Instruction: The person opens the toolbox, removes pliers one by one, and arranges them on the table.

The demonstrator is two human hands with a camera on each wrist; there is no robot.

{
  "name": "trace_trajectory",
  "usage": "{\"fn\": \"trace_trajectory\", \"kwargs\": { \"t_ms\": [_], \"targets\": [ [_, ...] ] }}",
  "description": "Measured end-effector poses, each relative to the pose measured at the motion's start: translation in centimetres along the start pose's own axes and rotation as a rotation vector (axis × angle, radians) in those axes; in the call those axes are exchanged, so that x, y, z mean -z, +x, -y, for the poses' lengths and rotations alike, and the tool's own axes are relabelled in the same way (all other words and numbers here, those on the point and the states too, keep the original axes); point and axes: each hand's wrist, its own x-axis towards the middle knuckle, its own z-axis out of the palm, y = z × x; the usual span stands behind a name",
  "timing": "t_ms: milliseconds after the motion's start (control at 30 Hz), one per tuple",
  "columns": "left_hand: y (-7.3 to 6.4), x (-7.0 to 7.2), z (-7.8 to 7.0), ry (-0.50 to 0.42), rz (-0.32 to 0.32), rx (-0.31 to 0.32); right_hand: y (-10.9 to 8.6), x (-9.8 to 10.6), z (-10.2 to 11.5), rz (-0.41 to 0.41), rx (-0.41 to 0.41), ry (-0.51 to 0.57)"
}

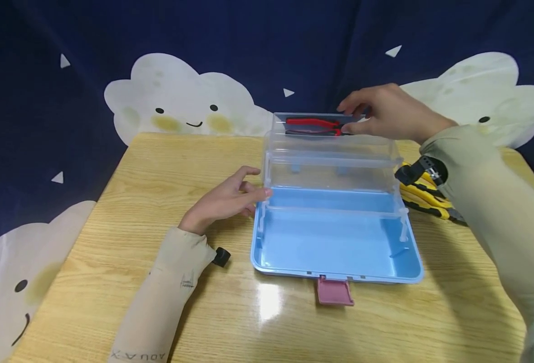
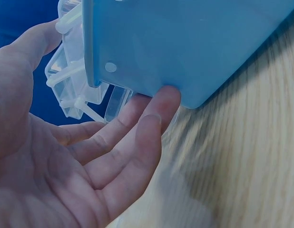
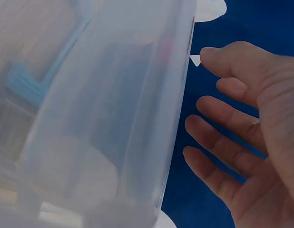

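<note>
A light blue toolbox (image 1: pixel 325 247) stands unfolded on the table, its clear plastic trays (image 1: pixel 330 146) raised in tiers at the back. Red-handled pliers (image 1: pixel 309 122) lie in the topmost tray. My right hand (image 1: pixel 389 113) hovers at that tray's right end; in the right wrist view its loosely bent fingers (image 3: pixel 216 137) hold nothing. At the box's left side is my left hand (image 1: pixel 223 199), its thumb by the rim. The left wrist view shows the left fingers (image 2: pixel 168 102) touching the blue wall from outside, not gripping it.
Yellow-and-black pliers (image 1: pixel 423 194) lie on the table to the right of the box, partly behind the right sleeve. A pink latch (image 1: pixel 334 291) hangs open at the box's front. Behind the wooden table (image 1: pixel 194 151) hangs a dark blue cloth (image 1: pixel 257 40) with white clouds.
</note>
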Motion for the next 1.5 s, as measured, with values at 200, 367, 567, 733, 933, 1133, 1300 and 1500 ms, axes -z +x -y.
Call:
{"fn": "trace_trajectory", "kwargs": {
  "t_ms": [200, 367, 567, 733, 933, 1133, 1300, 1500],
  "targets": [
    [-0.2, -0.1, -0.2, -0.006, 0.002, 0.009, 0.5, -0.1, 0.1, 0.045, -0.025, -0.024],
    [-0.2, -0.2, -0.3, 0.001, -0.003, 0.018, 0.8, -0.4, 0.1, 0.094, -0.043, -0.033],
    [-0.3, -0.2, -0.2, 0.002, -0.001, 0.014, 1.2, -0.3, 0.2, 0.160, -0.048, -0.050],
    [-0.3, -0.2, 0.1, 0.001, -0.001, 0.018, 1.7, -0.2, 0.2, 0.230, -0.071, -0.056],
    [-0.3, -0.1, 0.2, -0.007, -0.005, 0.025, 2.3, -0.2, 0.5, 0.277, -0.093, -0.074],
    [-0.4, 0.0, 0.3, -0.011, -0.003, 0.028, 2.6, -0.3, 0.7, 0.284, -0.039, -0.108],
    [-0.6, 0.0, 0.4, -0.016, -0.005, 0.029, 2.8, -0.6, 0.7, 0.272, -0.003, -0.122],
    [-0.7, 0.1, 0.4, -0.010, -0.008, 0.025, 2.7, -0.6, 1.0, 0.270, 0.009, -0.133]
  ]
}}
